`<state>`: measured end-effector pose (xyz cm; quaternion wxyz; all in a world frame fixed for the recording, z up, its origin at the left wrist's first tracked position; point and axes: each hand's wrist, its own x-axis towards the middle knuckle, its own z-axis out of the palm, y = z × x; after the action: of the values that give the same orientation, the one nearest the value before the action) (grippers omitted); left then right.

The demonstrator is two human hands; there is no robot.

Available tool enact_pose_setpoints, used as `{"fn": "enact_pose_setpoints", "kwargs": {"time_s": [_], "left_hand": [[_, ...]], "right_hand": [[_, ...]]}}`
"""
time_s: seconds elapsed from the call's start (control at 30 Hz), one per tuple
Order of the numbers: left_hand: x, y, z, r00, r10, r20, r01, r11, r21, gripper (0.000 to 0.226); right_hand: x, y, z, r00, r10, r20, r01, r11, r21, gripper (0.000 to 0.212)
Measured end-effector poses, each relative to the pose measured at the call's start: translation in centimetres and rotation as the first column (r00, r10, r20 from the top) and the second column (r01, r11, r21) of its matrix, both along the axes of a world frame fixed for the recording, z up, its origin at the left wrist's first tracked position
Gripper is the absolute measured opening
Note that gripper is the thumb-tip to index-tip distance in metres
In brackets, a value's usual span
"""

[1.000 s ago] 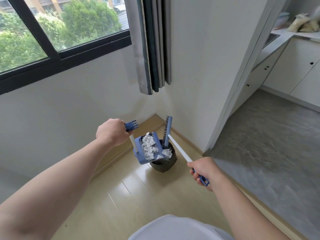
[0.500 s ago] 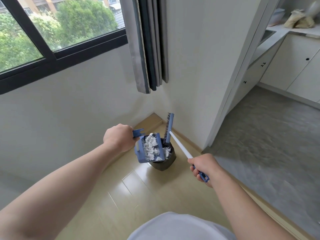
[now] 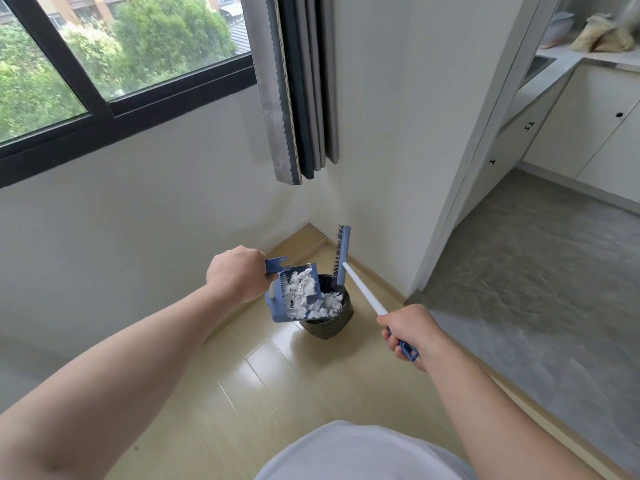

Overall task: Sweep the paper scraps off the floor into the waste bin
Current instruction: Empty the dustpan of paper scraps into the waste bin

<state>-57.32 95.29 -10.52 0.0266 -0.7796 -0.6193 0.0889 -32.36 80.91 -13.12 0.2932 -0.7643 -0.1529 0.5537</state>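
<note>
A dark-framed window (image 3: 114, 112) occupies the upper left, above a white wall. Below it, the left grip (image 3: 239, 277) is clenched around the handle of a blue dustpan (image 3: 277, 308). The dustpan is held in the air and tilted, with its mouth lowered over the rim of the waste bin (image 3: 329, 327). White paper scraps (image 3: 303, 289) fill the pan, and more of them lie inside the bin just below the pan's lip. The waste bin is black and stands on the light wooden floor (image 3: 277, 393) near the corner of the room. A grey curtain (image 3: 298, 98) hangs above that corner. The blue broom (image 3: 343, 258) is raised with its head on edge at the far side of the bin, close to the wall; whether the head touches the bin cannot be told. Its white shaft runs down and to the right into the right grip (image 3: 410, 330), which is clenched around the shaft's blue end. Further right, grey flooring (image 3: 536, 271) leads to white cabinets (image 3: 606, 133) under a pale worktop (image 3: 547, 74).
</note>
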Motion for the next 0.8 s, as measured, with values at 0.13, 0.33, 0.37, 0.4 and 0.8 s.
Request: {"fn": "enact_pose_setpoints", "kwargs": {"time_s": [0.13, 0.33, 0.37, 0.4, 0.8], "left_hand": [[-0.23, 0.28, 0.21, 1.0, 0.019, 0.015, -0.02, 1.0, 0.004, 0.032], [-0.29, 0.34, -0.01, 1.0, 0.022, 0.018, -0.022, 1.0, 0.006, 0.031], [-0.24, 0.34, -0.07, 1.0, 0.018, 0.015, -0.018, 1.0, 0.006, 0.032], [-0.16, 0.32, -0.09, 1.0, 0.012, 0.012, -0.012, 1.0, 0.005, 0.032], [-0.03, 0.98, -0.22, 0.999, 0.031, 0.045, -0.031, 0.999, 0.006, 0.033]], "right_hand": [[0.04, 0.28, -0.08, 1.0, 0.002, -0.007, -0.003, 1.0, -0.007, 0.014], [-0.04, 0.58, 0.06, 1.0, 0.016, 0.01, -0.015, 1.0, -0.006, 0.015], [-0.07, 0.61, 0.1, 1.0, 0.019, 0.013, -0.018, 1.0, -0.005, 0.015], [-0.1, 0.64, 0.18, 1.0, 0.02, 0.014, -0.02, 1.0, -0.005, 0.015], [-0.17, 0.77, 0.43, 1.0, 0.022, 0.015, -0.021, 1.0, -0.018, 0.013]]}}
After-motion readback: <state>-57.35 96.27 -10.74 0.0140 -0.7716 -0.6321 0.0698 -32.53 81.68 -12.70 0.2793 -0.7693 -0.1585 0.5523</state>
